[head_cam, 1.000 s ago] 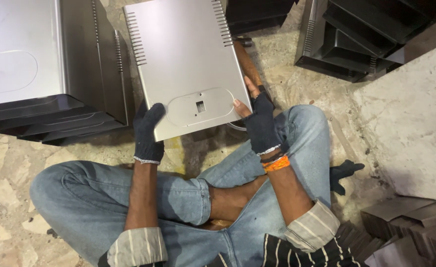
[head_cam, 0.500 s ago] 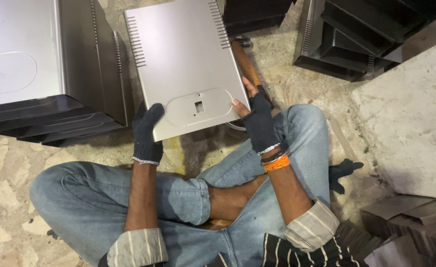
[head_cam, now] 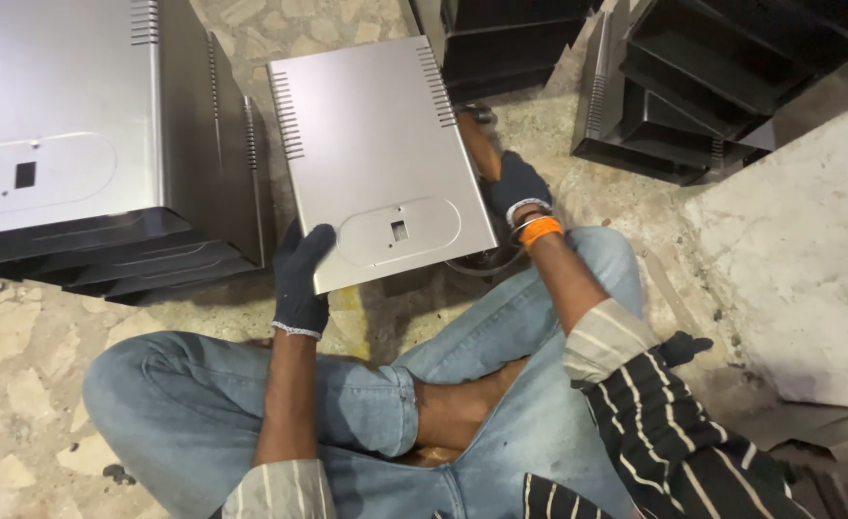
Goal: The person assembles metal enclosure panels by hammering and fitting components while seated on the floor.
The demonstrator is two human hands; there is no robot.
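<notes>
I'm looking down from the head camera, seated cross-legged on a stone floor (head_cam: 20, 336) in jeans. Progress as I judge it: one silver sheet-metal cover panel (head_cam: 376, 154) is in hand, tilted up off the floor in front of my knees, and a stack of similar silver panels (head_cam: 78, 144) sits at the left, touching nothing I hold. Stacks of black metal trays (head_cam: 693, 86) lie at the top right and more dark parts at the top centre. So one piece is being handled, many lie around; I can't tell which stacks are finished and which are waiting

Left hand (head_cam: 301, 274), in a dark glove, is closed around the panel's lower left corner, thumb on the front face, fingers hidden behind the edge. That grip carries the panel

Right hand (head_cam: 518, 185), dark glove with an orange band at the wrist, is down just beside the panel's right edge, on a brown wooden-looking handle (head_cam: 477, 144) that runs behind the panel. Fingers look curled about it, but the panel hides most of the tool, so what kind it is I can't tell

The panel has slotted vents along both long sides and a raised oval with a small square cut-out near the bottom edge
</notes>
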